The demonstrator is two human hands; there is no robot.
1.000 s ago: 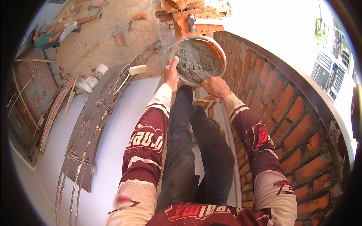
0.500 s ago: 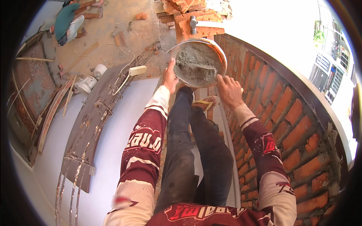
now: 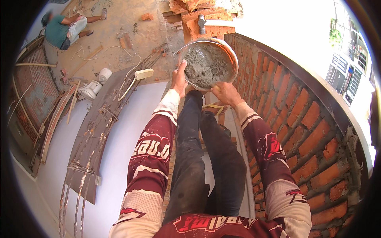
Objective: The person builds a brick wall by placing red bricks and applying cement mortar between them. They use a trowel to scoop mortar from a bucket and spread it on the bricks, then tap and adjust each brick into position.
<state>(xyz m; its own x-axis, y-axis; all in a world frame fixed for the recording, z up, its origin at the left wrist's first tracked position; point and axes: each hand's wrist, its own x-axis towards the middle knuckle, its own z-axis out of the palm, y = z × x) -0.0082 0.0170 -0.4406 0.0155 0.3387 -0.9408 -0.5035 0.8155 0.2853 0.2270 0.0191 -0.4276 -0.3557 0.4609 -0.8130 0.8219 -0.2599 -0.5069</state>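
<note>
A bucket [image 3: 206,63] of wet grey mortar, with a thin wire handle, is held up over my legs. My left hand [image 3: 179,78] grips its left rim, thumb up along the side. My right hand [image 3: 224,92] is closed at the lower right rim; what its fingers hold is hidden. Beyond the bucket, a hammer [image 3: 201,23] with a pale handle lies on a stack of orange bricks [image 3: 190,31]. My sandalled foot [image 3: 214,107] shows just below the bucket.
A brick wall [image 3: 301,135] with a dark top edge runs along my right. At left are a dark board [image 3: 89,142] with rusty rebar, a pale power strip [image 3: 144,73], white containers and timber pieces. Another person [image 3: 63,29] sits low on the dusty floor at the upper left.
My right hand swung out to the right half a second ago and is now back at the bucket's lower rim. The mortar's surface looks different. The other person has changed posture.
</note>
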